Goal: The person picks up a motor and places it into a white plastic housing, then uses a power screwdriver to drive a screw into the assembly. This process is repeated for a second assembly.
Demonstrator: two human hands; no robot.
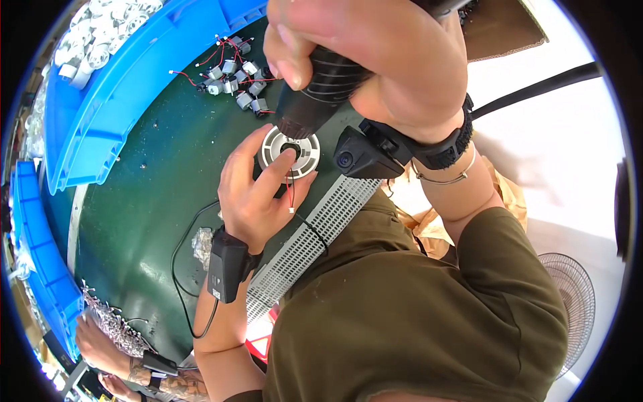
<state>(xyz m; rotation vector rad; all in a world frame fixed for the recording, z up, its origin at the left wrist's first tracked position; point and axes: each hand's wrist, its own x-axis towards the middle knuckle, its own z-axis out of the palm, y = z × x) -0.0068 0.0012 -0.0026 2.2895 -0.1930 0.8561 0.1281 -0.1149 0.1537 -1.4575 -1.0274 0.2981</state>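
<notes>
I'm watching from far off, and I can't read any words or nums here. The black box strapped to the wrist of the L hand has tiny pale marks on its front, but they're too small to read, so dunno what they say. Below that box, a bit to its R, a red-and-white thing peeks out. It's partly hid, so I can't tell if it's a sign, tbh.

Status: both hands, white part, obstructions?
Left hand holding white round part. Right hand gripping black cylindrical tool, nose over part's rim, contact unclear. Thin wires dangling near left hand.
</notes>
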